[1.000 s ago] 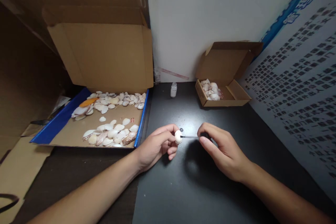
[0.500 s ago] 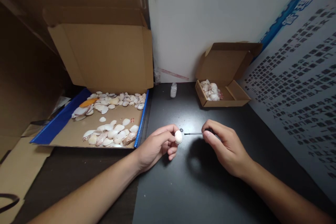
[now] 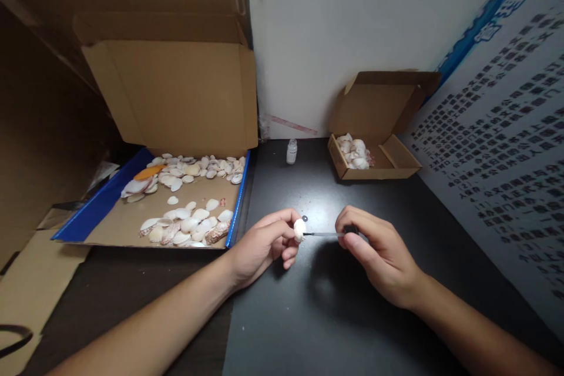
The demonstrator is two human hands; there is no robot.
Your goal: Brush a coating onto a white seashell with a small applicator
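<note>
Between the thumb and fingers of my left hand (image 3: 268, 241) is a small white ribbed seashell (image 3: 299, 229). My right hand (image 3: 374, 249) is closed on the dark cap of a thin brush (image 3: 324, 234), which points left. The brush's dark tip meets the shell's right side. Just behind the shell, a small dark round piece (image 3: 305, 218) lies on the dark table mat (image 3: 273, 329). Farther back stands a small clear bottle (image 3: 291, 151) with its top uncapped.
On the left, an open blue-edged cardboard box (image 3: 110, 235) holds many loose shells (image 3: 189, 224) in two groups. A smaller open cardboard box (image 3: 379, 173) with white shells (image 3: 355, 153) sits at the back right. A printed sheet (image 3: 506, 147) lines the right side.
My right hand has brought the brush slightly left and down, so its tip now touches the shell. My left hand has stayed in place with the shell.
</note>
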